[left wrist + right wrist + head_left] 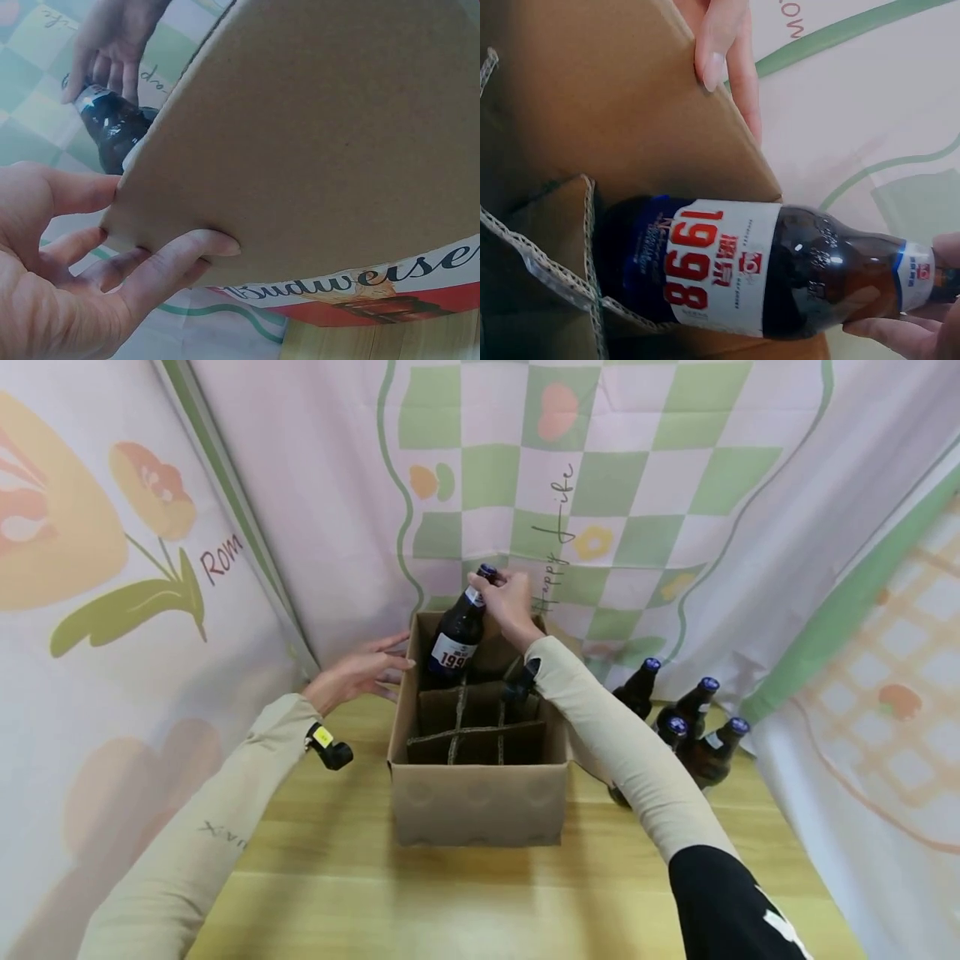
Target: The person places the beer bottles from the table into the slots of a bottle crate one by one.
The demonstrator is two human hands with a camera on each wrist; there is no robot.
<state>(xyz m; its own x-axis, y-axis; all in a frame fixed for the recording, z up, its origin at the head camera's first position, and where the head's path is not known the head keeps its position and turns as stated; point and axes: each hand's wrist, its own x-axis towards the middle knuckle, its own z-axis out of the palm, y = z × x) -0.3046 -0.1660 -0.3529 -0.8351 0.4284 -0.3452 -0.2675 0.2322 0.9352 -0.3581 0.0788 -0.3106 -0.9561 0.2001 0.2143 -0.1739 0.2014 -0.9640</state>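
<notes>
A brown cardboard box (480, 806) with cardboard dividers (476, 731) stands upright on the table. In its back left compartment is a dark glass beer bottle (455, 643), leaning slightly, with a white "1998" label that reads clearly in the right wrist view. My right hand (512, 602) pinches this bottle by the neck, just under its cap. At the box's left wall, my left hand (360, 672) holds the upper edge, thumb over the rim and fingers along the outside. In the right wrist view the bottle's base (619, 255) sits between the divider and the wall.
Several dark beer bottles with blue caps (708, 683) stand to the right of the box, partly behind my right sleeve (637, 768). Printed curtains (337, 485) surround the wooden table (480, 910). A "Budweiser" print (360, 281) shows on the box's outside.
</notes>
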